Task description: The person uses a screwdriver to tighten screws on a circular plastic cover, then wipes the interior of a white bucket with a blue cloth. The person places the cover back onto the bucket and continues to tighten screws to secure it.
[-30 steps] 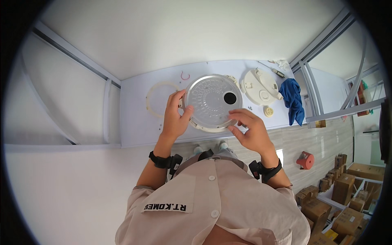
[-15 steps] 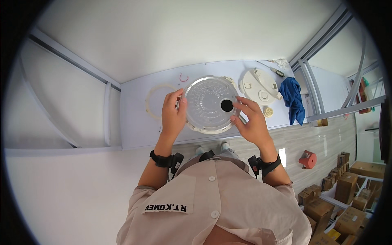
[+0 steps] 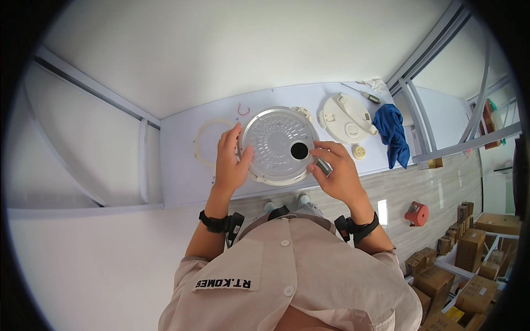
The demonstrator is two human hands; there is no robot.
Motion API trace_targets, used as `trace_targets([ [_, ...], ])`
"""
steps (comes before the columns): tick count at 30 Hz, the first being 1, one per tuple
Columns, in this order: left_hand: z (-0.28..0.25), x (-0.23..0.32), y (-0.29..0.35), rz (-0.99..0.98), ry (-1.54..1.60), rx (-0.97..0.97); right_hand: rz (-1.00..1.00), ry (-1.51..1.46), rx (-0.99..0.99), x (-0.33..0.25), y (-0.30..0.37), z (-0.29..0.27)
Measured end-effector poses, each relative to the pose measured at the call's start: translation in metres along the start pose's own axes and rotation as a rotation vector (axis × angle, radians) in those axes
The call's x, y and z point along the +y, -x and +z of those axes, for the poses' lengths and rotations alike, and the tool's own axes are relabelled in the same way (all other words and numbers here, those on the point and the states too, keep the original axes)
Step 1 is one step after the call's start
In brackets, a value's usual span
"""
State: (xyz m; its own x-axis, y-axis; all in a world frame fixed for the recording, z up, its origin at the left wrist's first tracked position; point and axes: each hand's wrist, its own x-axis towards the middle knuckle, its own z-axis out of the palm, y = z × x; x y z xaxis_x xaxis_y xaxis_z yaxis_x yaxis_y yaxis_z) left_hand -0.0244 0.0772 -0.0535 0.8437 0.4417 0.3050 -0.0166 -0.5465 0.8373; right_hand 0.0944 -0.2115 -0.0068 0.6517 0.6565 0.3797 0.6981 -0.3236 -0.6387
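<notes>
A round pot lid [image 3: 276, 132], with a shiny patterned metal plate set in a cream plastic rim, lies in front of me on the table. On the right of its plate is a black round spot [image 3: 299, 150]. My left hand [image 3: 231, 163] grips the lid's left edge, thumb over the rim and fingers along the side. At the right edge, my right hand [image 3: 339, 171] has thumb and fingertips on the rim. A small grey metallic piece [image 3: 324, 166] shows in the gap of that hand; whether it is held, I cannot tell.
Right of the lid lie a cream plastic cover [image 3: 346, 118], a small yellowish round cap [image 3: 359, 151], a blue cloth [image 3: 390, 135] and a screwdriver [image 3: 369, 96]. To the left are a pale ring [image 3: 197, 146] and a red wire hook [image 3: 243, 112]. A red stool [image 3: 417, 214] stands on the floor.
The view has shifted slightly. Both hands stay at the lid's edges; the black spot sits a little nearer to me, and more of the grey piece shows beside my right thumb.
</notes>
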Motion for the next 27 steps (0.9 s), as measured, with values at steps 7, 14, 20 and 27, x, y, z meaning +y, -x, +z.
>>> trace_targets([
  [7,-0.012,-0.001,0.015,0.101,-0.018,-0.047,-0.015,0.006,-0.022,0.002,0.002,-0.004],
  [14,-0.012,-0.009,0.022,0.132,-0.024,-0.068,-0.006,0.006,-0.034,0.000,0.003,-0.003],
  [20,-0.010,-0.002,0.023,0.084,-0.034,-0.072,0.025,-0.014,-0.078,0.001,0.003,-0.005],
  [27,-0.002,0.001,0.020,0.042,-0.022,-0.031,0.008,-0.057,-0.083,-0.002,0.002,-0.007],
])
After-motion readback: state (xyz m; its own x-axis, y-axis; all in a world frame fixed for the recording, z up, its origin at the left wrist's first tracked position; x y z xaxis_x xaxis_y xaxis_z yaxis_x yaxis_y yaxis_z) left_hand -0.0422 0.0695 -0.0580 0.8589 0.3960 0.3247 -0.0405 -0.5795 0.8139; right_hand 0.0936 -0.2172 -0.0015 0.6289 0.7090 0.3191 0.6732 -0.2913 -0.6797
